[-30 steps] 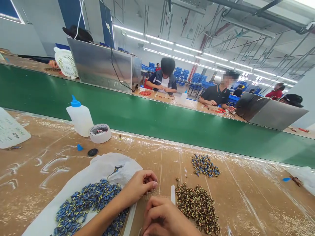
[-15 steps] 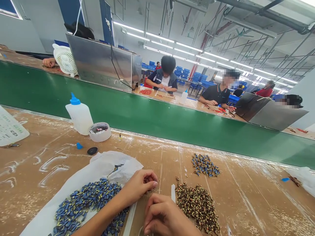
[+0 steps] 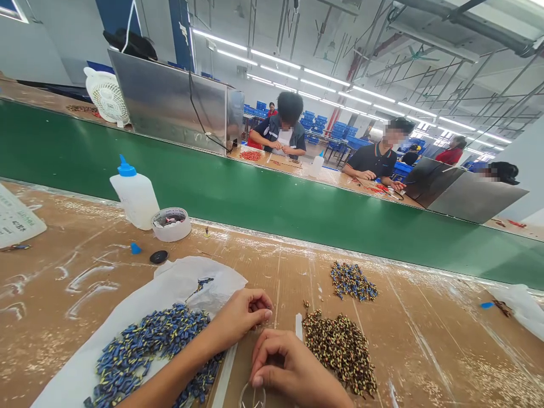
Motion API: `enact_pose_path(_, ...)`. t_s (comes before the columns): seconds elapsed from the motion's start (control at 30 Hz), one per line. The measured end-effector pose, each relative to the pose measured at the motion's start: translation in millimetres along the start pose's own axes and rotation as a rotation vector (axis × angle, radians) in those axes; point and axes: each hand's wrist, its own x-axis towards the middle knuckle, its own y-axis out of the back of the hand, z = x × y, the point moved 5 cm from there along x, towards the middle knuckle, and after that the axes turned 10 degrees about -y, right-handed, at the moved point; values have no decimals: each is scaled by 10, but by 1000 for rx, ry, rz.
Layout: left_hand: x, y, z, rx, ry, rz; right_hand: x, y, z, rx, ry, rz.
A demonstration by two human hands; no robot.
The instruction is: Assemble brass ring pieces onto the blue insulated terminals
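Keeping your left hand (image 3: 240, 314) parked at edge of heap of small blue cylindrical parts (image 3: 148, 345) on white plastic sheet (image 3: 187, 277); fingertips are pinching together, content too small to tell. Your right hand (image 3: 293, 371) is edging up toward left versus second ago, now just beside it. Its fingers are curling under, so cannot tell grip. Heap of brown-and-yellow wound rings (image 3: 340, 351) is lying just right, untouched. Work is staying between both hands.

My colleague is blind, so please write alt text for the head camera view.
The left hand and right hand sit close together on a brown table, between blue parts heaped on a white bag and a heap of brown rings. Beyond: a bottle, a green belt, seated workers.
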Motion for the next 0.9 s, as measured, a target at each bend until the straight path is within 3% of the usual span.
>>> enact_pose_path(0.2, -14, -75, 9, -110, 38, -31, -44, 55, -29, 75, -64, 13)
enact_pose_path(0.33, -20, -104, 21, -113, 37, -34, -71, 180, -5, 187, -104, 113)
enact_pose_path(0.53, -29, -151, -14, -111, 36, -65, -167, 558, 62, 182, 3, 741)
enact_pose_path(0.6, -29, -159, -20, -98, 30, -72, -194, 608, 84, 143, 11, 862)
enact_pose_path(0.7, -26, -160, -14, -58, 26, -72, -195, 620, 108, 97, 26, 914)
enact_pose_path(0.9, -15, -159, -7, 13, 2, -70, -168, 588, 142, 56, 33, 899)
